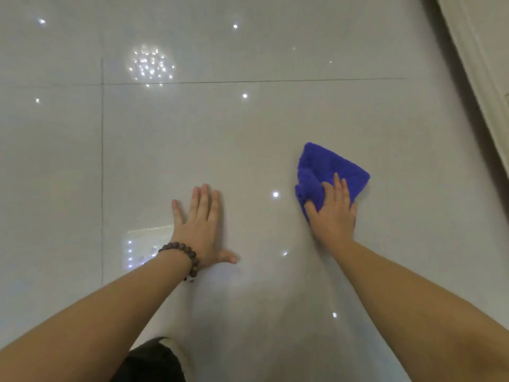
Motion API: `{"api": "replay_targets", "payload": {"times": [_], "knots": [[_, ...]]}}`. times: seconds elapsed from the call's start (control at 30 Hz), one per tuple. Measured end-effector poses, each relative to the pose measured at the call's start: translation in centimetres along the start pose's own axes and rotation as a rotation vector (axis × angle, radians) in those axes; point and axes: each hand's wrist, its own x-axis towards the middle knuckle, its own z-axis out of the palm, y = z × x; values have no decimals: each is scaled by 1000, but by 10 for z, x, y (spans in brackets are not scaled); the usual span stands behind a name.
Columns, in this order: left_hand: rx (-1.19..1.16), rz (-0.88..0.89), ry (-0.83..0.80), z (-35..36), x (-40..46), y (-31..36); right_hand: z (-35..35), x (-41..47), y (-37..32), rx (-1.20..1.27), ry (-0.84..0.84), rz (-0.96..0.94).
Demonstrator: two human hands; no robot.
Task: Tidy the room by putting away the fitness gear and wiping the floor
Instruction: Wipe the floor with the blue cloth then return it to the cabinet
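Glossy tiled floor [248,128] — ceiling lights mirrored.

No text, label, brand, number or sign can be read anywhere in the view.
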Motion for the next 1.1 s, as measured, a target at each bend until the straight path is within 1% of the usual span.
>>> {"api": "replay_targets", "payload": {"times": [0.07, 0.1, 0.13, 0.17, 0.2, 0.23, 0.27, 0.33, 0.37, 0.4, 0.43, 0.47, 0.5, 0.6, 0.63, 0.67, 0.7, 0.73, 0.77, 0.8, 0.83, 0.87, 0.9, 0.93, 0.97, 1.0, 1.03, 1.1], "knots": [[25, 48, 13, -5, 12, 21, -14, -4, 60, 57, 57, 362], [46, 72, 17, -8, 17, 30, -19, -5, 81, 106, 67, 571], [66, 94, 19, -10, 22, 40, -23, -5, 91, 145, 67, 734], [83, 114, 21, -12, 27, 49, -23, -4, 89, 148, 65, 797], [96, 131, 24, -13, 34, 59, -20, -4, 79, 124, 63, 738], [102, 146, 28, -13, 41, 70, -14, -4, 64, 93, 71, 566], [103, 157, 26, -13, 48, 83, -7, -6, 45, 64, 76, 320], [105, 164, 8, -11, 58, 107, 7, -13, 15, -21, 21, -172], [118, 157, -1, -8, 63, 116, 11, -12, 16, -44, 2, -325], [142, 145, -10, -6, 66, 123, 7, -4, 30, -37, -2, -401], [170, 131, -22, -4, 69, 127, 1, 5, 55, -29, 21, -376], [192, 118, -33, -3, 71, 128, -5, 11, 87, -34, 55, -259], [202, 109, -42, -2, 73, 129, -11, 14, 127, -31, 91, -66], [206, 99, -52, -3, 73, 129, -39, -5, 247, 87, 125, 683], [209, 102, -51, -3, 73, 130, -47, -14, 268, 140, 135, 874], [209, 102, -54, -3, 72, 130, -50, -20, 272, 191, 127, 1003], [204, 102, -57, -4, 71, 131, -48, -22, 263, 215, 124, 1058], [197, 104, -54, -4, 70, 132, -42, -23, 240, 188, 131, 1021], [193, 109, -49, -4, 70, 132, -30, -23, 209, 138, 145, 891], [191, 116, -47, -4, 70, 131, -18, -26, 171, 97, 157, 685], [185, 122, -48, -4, 70, 130, -5, -33, 129, 66, 153, 426], [176, 128, -45, -3, 70, 130, 6, -44, 91, 36, 116, 127], [169, 133, -36, -3, 68, 129, 14, -55, 65, 10, 63, -135], [170, 140, -24, -2, 67, 129, 16, -63, 58, -16, 22, -305], [173, 148, -14, -2, 67, 128, 14, -64, 68, -26, 13, -356], [174, 150, -9, -2, 68, 127, 11, -63, 90, -25, 39, -266], [175, 148, -6, -2, 68, 126, 6, -64, 117, -7, 65, -78], [177, 147, 7, -2, 68, 126, -8, -76, 176, 34, 104, 432]]}}
